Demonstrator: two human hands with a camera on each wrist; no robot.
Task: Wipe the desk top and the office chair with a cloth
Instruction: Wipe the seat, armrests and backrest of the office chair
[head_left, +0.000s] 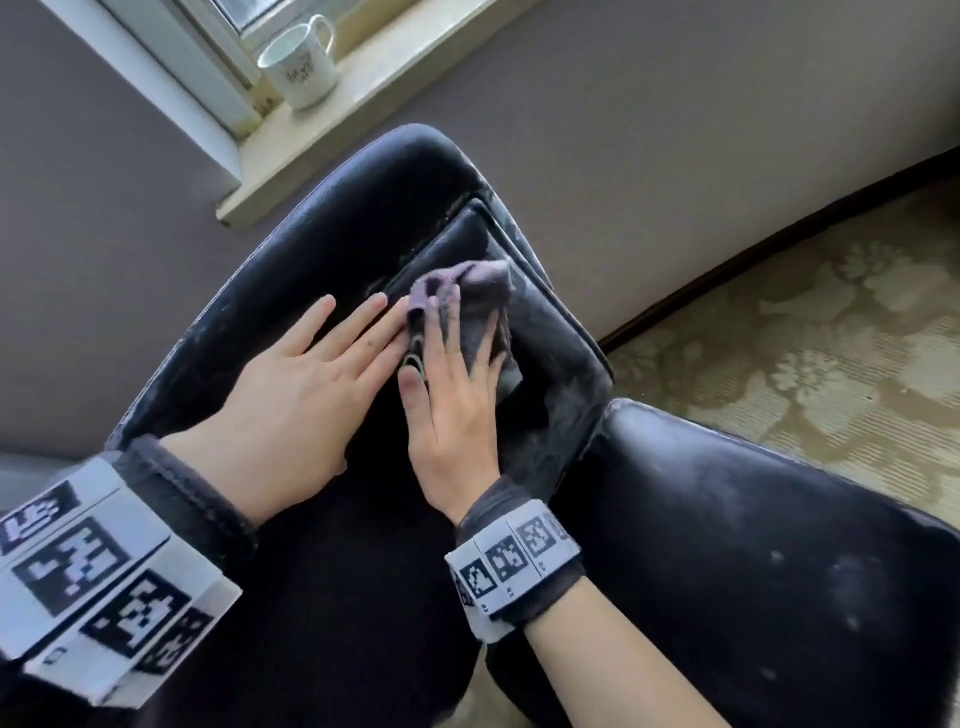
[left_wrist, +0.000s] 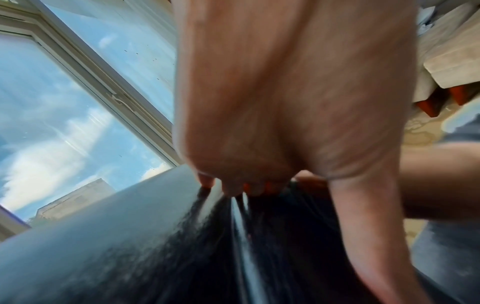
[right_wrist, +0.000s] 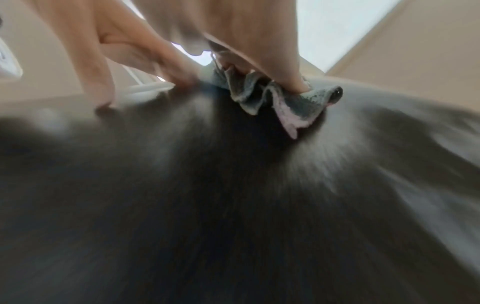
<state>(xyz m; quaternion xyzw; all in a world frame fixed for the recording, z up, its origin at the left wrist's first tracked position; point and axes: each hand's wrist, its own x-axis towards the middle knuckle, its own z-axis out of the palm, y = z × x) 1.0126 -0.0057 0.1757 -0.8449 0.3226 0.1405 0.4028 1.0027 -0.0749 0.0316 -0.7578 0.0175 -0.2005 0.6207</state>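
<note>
The black leather office chair (head_left: 363, 218) fills the middle of the head view, dusty along its edges. My right hand (head_left: 452, 384) lies with straight fingers on a crumpled grey-purple cloth (head_left: 483, 296) and presses it onto the chair's padded panel. The right wrist view shows the cloth (right_wrist: 285, 98) bunched under my fingers (right_wrist: 293, 82) on the leather. Just left of the cloth, my left hand (head_left: 317, 364) rests flat on the chair with its fingers spread and holds nothing. In the left wrist view its palm (left_wrist: 285, 92) bears on the leather (left_wrist: 130, 246).
A white mug (head_left: 301, 62) stands on the window sill (head_left: 374, 104) behind the chair. A grey wall runs behind. Patterned carpet (head_left: 805, 338) lies to the right. A second dusty black leather part of the chair (head_left: 753, 545) sits at lower right.
</note>
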